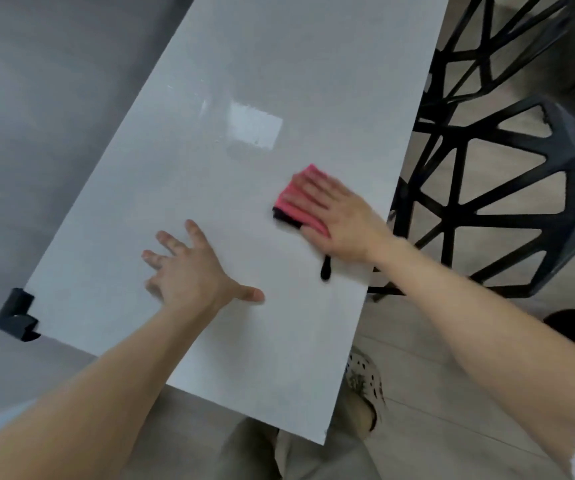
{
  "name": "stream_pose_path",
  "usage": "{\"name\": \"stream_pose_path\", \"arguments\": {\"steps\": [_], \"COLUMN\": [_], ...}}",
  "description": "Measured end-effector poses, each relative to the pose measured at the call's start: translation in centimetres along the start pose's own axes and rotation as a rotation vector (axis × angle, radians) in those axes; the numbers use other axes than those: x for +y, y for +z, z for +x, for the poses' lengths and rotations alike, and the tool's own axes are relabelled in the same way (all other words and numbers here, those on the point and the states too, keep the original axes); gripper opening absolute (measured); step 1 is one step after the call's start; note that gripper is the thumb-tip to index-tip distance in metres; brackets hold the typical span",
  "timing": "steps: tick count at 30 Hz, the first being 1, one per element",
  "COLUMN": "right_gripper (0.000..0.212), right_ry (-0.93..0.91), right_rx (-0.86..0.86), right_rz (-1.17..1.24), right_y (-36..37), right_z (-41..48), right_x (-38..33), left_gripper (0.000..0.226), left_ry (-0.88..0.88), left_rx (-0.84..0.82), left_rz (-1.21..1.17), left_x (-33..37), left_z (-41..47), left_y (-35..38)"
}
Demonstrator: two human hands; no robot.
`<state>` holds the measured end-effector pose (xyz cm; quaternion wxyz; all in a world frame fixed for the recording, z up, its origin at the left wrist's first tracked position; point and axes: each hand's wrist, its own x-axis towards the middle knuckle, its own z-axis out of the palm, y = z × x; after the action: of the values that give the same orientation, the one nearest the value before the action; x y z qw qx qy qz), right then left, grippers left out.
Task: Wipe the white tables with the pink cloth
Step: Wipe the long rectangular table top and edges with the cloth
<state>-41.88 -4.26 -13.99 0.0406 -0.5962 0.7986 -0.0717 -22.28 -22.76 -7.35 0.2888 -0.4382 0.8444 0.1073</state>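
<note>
Fingers of the right hand lie straight, pressing a folded pink cloth onto the glossy white rectangular table. Spread left hand braces flat nearby. Wiping rightward risks pushing the cloth off the near table edge.

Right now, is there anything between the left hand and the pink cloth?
No, only bare white table lies between the left hand and the pink cloth under the right hand, as the head view shows.
</note>
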Motion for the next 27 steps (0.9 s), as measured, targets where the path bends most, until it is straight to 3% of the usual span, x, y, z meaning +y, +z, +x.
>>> {"name": "stream_pose_path", "arguments": {"steps": [3, 5, 7, 10, 11, 13, 15, 17, 19, 20, 22, 24, 26, 27], "right_gripper": [0.077, 0.081, 0.078, 0.073, 0.073, 0.07, 0.07, 0.075, 0.079, 0.079, 0.075, 0.071, 0.067, 0.067], "right_ry": [0.624, 0.847, 0.755, 0.263, 0.136, -0.01, 0.104, 0.393, 0.63, 0.682, 0.491, 0.06, -0.249, -0.307], "right_rx": [-0.055, 0.009, 0.089, 0.045, -0.02, -0.064, -0.072, -0.04, 0.055, 0.091, 0.096, 0.008, -0.05, -0.046], "right_rz": [-0.081, -0.051, -0.025, 0.054, 0.066, 0.062, -0.009, -0.08, -0.039, -0.008, 0.054, 0.097, 0.118, 0.11], "right_y": [-2.3, -1.7, 0.0, 2.4, 2.4, 1.7, 0.5, -1.1, -1.7, -1.4, 0.5, 2.2, 2.2, 1.7], "right_z": [2.1, 3.4, 4.5, 2.6, 1.7, 1.1, 1.8, 2.3, 3.0, 3.4, 2.7, 0.0, -2.2, -1.9], "right_x": [9.2, 8.6, 1.8, -10.5, -12.1, -8.4, -0.1, 7.8, 9.7, 7.3, -1.1, -8.7, -9.3, -6.6], "left_gripper": [0.188, 0.188, 0.188, 0.19, 0.191, 0.193, 0.194, 0.193, 0.193, 0.194, 0.195, 0.197, 0.198, 0.197], "left_ry": [0.012, 0.007, -0.007, -0.011, -0.013, -0.014, -0.02, -0.032, -0.044, -0.047, -0.053, -0.061, -0.065, -0.069], "left_rx": [-0.001, 0.004, 0.0, -0.004, -0.005, -0.014, -0.02, -0.024, -0.019, -0.019, -0.022, -0.032, -0.048, -0.048], "left_rz": [0.018, 0.033, 0.023, 0.008, 0.006, 0.005, -0.012, -0.027, -0.035, -0.042, -0.057, -0.075, -0.111, -0.128], "left_x": [0.0, -0.1, -0.2, -0.3, -0.2, -0.3, -0.2, -0.2, -0.3, -0.3, -0.3, -0.1, 0.0, -0.1], "left_z": [0.2, 0.3, 0.2, 0.4, 0.4, 0.3, 0.3, 0.3, 0.5, 0.5, 0.3, 0.2, -0.1, -0.3], "left_y": [0.1, 0.2, 0.2, 0.0, -0.1, -0.1, -0.3, -0.3, -0.2, -0.3, -0.3, -0.2, -0.3, -0.2]}}
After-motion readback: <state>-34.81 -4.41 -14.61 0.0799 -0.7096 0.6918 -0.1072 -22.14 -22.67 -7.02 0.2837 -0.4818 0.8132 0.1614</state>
